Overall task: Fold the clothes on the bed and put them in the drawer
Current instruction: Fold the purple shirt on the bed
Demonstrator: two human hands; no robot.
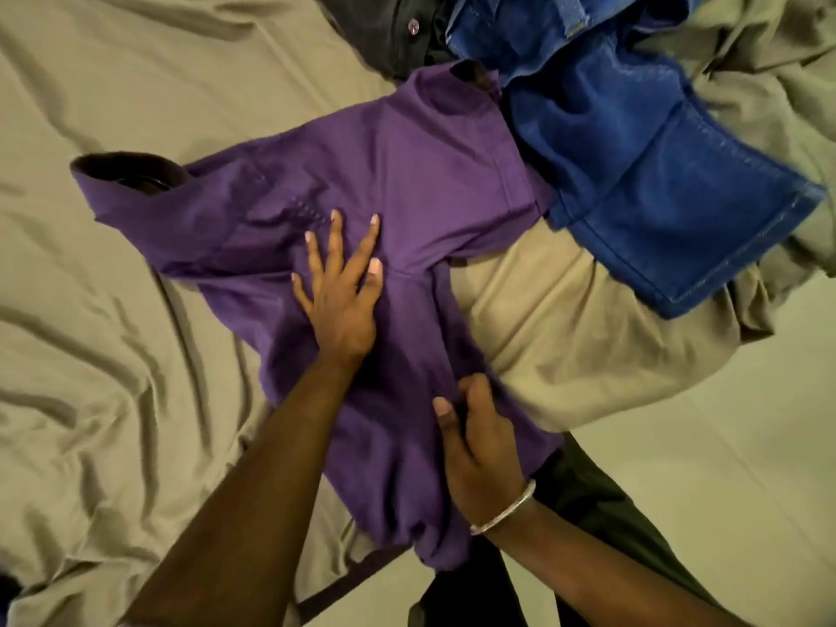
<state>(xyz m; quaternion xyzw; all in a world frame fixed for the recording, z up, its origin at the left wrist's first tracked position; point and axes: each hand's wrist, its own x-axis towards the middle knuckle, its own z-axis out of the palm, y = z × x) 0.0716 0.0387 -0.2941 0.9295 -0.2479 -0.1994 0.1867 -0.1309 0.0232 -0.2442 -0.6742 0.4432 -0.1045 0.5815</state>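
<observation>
A purple shirt (407,183) lies spread across the bed (113,310), wrinkled, its dark-lined cuff at the left and one part hanging over the near edge of the bed. Blue jeans (633,165) lie crumpled at the upper right, overlapping the shirt's right side. A dark buttoned garment (389,29) lies at the top, just beyond both.

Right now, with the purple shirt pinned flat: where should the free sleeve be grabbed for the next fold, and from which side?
Likely the cuff end of the sleeve, reached from the person's left. It lies spread out to the left on the bedsheet, clear of the blue jeans. The left hand presses the purple shirt flat; the right hand pinches its near edge.
</observation>
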